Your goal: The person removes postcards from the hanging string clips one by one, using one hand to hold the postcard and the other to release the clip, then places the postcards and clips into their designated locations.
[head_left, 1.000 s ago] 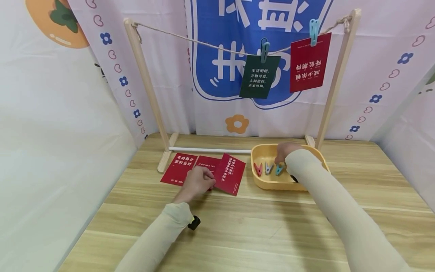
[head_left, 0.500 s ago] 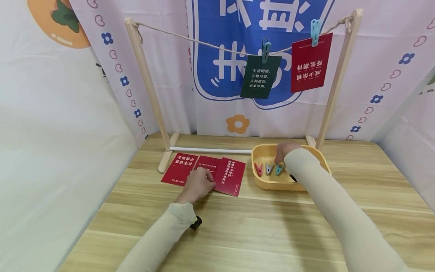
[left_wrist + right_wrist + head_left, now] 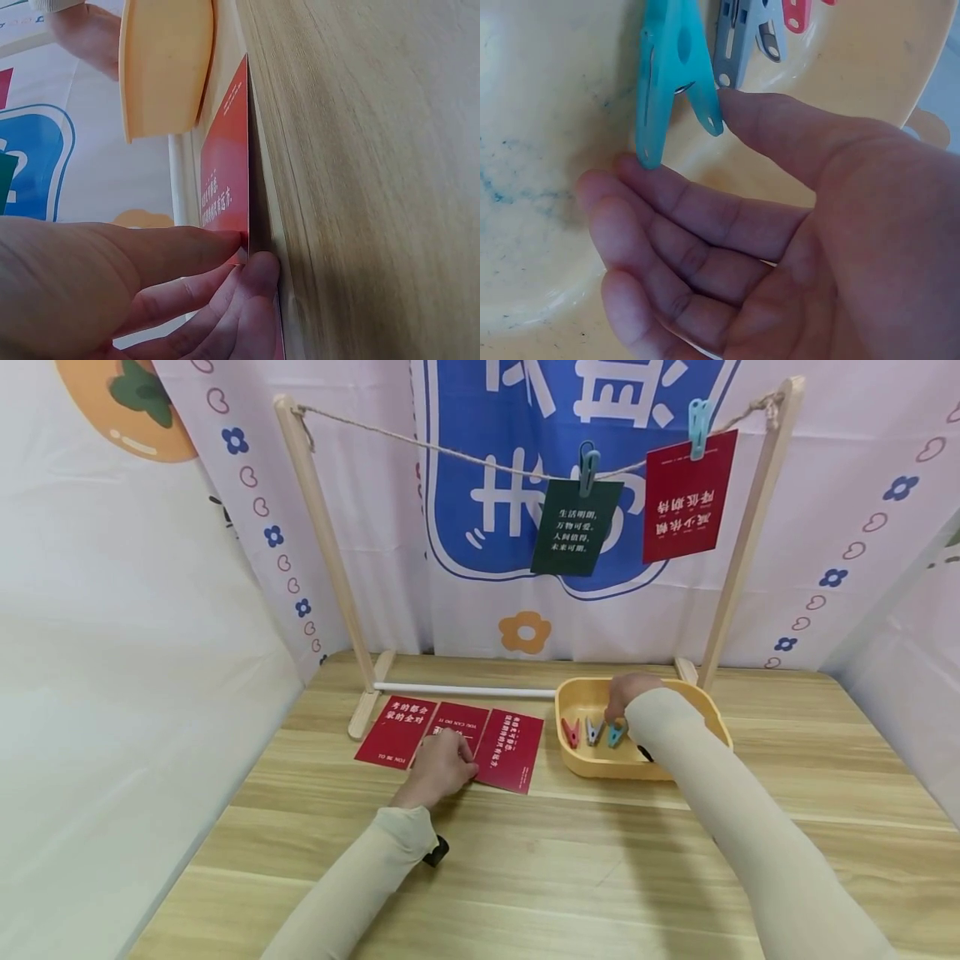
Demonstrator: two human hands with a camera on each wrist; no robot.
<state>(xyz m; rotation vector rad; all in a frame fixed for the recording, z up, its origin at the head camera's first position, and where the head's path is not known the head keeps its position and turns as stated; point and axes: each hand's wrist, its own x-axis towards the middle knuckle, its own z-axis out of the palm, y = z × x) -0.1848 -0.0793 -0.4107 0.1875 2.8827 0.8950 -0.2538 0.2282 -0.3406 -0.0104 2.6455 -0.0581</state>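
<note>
In the head view my left hand (image 3: 438, 768) is at the near left corner of the rightmost red card (image 3: 512, 752) on the table. The left wrist view has its thumb on the card's face (image 3: 229, 169) and fingertips at the edge, pinching it. My right hand (image 3: 632, 693) reaches into the yellow basket (image 3: 600, 768). There its thumb and index finger pinch the two handles of a teal clothespin (image 3: 664, 82). A grey clothespin (image 3: 593, 732) and a red clothespin (image 3: 571, 732) lie beside it. Two more red cards (image 3: 396, 732) lie left; my left hand partly covers the middle one.
Behind stands a wooden frame (image 3: 322, 539) with a sagging rope (image 3: 420, 444). A green card (image 3: 576, 528) and a red card (image 3: 688, 497) hang from it by clothespins. A white rod (image 3: 472, 691) joins the feet of the frame.
The rightmost red card, held by my left hand, has come down from a tilt to lie flatter and straighter beside the middle card. My right hand has stayed in the basket.
</note>
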